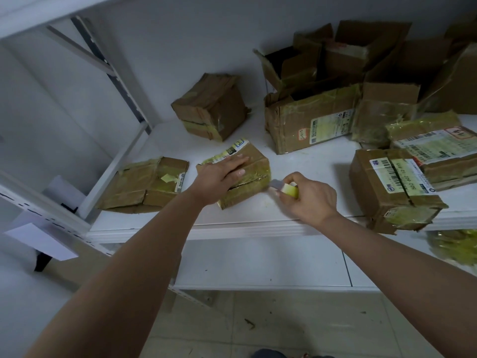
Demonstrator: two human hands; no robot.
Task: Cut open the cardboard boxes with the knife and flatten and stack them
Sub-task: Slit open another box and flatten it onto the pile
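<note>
A small taped cardboard box (254,177) lies on the white shelf (258,223) near its front edge. My left hand (216,177) presses flat on top of it, fingers straight. My right hand (308,197) grips a knife (285,187) with a pale yellow-green handle. Its grey blade tip touches the box's right end at the tape seam. A flattened box (144,184) lies to the left of the small box.
A sealed box (211,107) stands behind. Several opened boxes (322,99) pile up at the back right. Two labelled boxes (395,187) sit at the right, one overhanging the front edge. A metal upright (111,71) frames the left side.
</note>
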